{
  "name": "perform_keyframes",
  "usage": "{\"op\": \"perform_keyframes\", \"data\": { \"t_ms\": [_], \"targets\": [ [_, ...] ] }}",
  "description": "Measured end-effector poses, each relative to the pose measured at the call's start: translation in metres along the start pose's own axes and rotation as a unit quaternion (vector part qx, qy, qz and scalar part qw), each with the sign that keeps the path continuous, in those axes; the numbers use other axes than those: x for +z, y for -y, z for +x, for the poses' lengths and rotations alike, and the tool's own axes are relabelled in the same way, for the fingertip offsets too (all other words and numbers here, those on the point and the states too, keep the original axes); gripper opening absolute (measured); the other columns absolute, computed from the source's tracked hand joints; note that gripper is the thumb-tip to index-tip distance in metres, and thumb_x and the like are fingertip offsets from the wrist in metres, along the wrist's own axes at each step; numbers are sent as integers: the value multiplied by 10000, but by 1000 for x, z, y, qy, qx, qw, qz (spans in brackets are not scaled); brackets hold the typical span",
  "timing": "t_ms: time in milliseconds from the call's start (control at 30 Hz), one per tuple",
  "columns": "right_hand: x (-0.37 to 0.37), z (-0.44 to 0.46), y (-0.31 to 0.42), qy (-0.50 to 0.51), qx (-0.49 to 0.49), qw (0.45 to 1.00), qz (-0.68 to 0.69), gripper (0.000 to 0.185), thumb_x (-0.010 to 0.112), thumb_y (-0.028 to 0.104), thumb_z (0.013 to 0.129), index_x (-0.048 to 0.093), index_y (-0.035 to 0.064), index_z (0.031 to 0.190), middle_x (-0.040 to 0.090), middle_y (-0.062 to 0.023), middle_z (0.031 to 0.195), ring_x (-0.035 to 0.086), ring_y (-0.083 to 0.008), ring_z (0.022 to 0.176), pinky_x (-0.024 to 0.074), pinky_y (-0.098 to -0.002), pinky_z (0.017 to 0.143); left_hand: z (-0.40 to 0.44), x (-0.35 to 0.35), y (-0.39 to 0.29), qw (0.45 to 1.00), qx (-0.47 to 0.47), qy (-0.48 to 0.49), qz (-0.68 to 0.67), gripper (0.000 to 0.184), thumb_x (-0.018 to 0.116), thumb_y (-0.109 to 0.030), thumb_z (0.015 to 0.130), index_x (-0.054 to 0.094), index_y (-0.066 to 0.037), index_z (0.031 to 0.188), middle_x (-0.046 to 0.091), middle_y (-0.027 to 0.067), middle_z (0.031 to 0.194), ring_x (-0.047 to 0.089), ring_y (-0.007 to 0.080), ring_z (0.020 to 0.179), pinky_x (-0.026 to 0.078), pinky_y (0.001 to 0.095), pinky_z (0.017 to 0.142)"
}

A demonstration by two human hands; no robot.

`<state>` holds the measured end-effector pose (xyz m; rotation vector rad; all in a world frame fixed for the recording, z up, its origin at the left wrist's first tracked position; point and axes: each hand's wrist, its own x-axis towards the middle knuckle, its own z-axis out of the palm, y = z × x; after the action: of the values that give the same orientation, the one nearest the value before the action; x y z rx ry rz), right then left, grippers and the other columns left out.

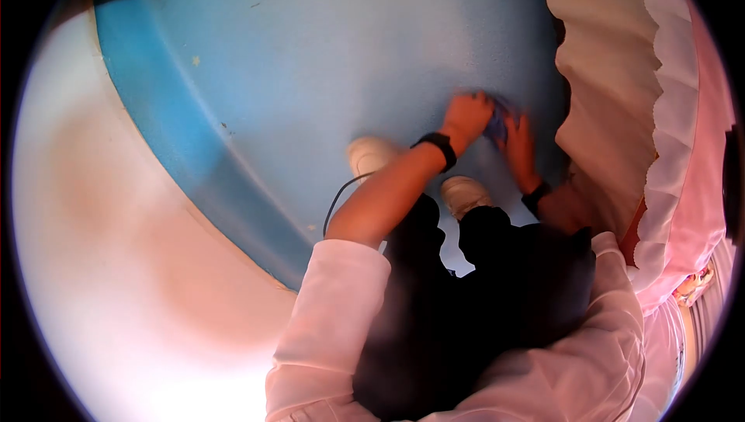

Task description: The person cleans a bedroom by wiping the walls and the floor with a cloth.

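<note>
Over blue flooring point(310, 49), left hand point(467, 121) and right hand point(520, 150) pinch bluish-purple material point(497, 125) between them.

Purple item point(497, 124) blurred, shape unclear; right hand point(519, 149) blurred.

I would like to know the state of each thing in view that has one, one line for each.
Purple cloth: bunched, between the hands, blurred
Left hand: fingers curled at the cloth
Right hand: fingers at the cloth, grip unclear
Wristbands: worn
Shoes: worn
Left sleeve: forearm bare below it
Ruffled fabric: in folds
</note>
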<state>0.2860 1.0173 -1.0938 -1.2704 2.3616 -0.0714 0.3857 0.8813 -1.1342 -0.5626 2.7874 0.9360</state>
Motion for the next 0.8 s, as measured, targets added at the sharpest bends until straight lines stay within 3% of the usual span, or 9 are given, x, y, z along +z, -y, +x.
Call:
{"op": "perform_keyframes", "data": {
  "t_ms": [167,367,433,533,633,733,800],
  "targets": [
    [4,-48,14,231,39,972,-38,682,716,414,795,451,169,1373,546,-195,1203,594,-381,965,501,-471,833,-54,30,-3,998,19,59,-26,137,594,-165,808,628,-92,919,644,126,929,680,291,777,544,420,614],
    [-5,-14,46,130,-51,987,79,557,677,34,792,486,107,1311,439,-254,1324,555,-468,1021,517,-473,802,-56,-6,23,994,-89,56,-28,244,668,-155,765,599,-91,991,637,131,959,679,305,799,551,423,633],
    [1,10,61,83,-88,991,58,553,674,34,792,486,114,1306,468,-229,1252,571,-447,984,522,-468,774,-56,-29,50,992,-115,24,-43,280,688,-154,756,588,-88,1009,634,130,971,676,310,814,551,421,654],
    [-1,57,101,55,-136,988,57,543,679,41,787,496,134,1291,495,-185,1158,594,-409,932,527,-457,742,-61,-58,83,981,-190,-41,-25,156,615,-125,810,617,-79,959,646,117,969,683,285,804,548,400,648],
    [-6,102,153,43,-182,979,79,547,697,49,780,509,156,1282,509,-153,1117,604,-397,896,524,-447,725,-77,-82,120,956,-261,-133,-20,222,676,-145,781,602,-91,984,630,117,990,681,285,829,551,418,672],
    [7,133,204,40,-245,963,108,547,711,62,774,519,167,1276,515,-135,1092,612,-375,884,528,-431,712,-102,-110,152,920,-373,-102,-62,309,683,-167,800,539,-97,1065,596,133,1062,621,374,925,522,458,726],
    [22,140,241,47,-283,951,116,537,718,75,768,528,170,1262,517,-128,1079,616,-356,887,535,-419,707,-133,-121,175,911,-391,-122,-53,317,682,-192,810,539,-96,1076,592,138,1061,620,378,921,520,461,730]
  ]
}}
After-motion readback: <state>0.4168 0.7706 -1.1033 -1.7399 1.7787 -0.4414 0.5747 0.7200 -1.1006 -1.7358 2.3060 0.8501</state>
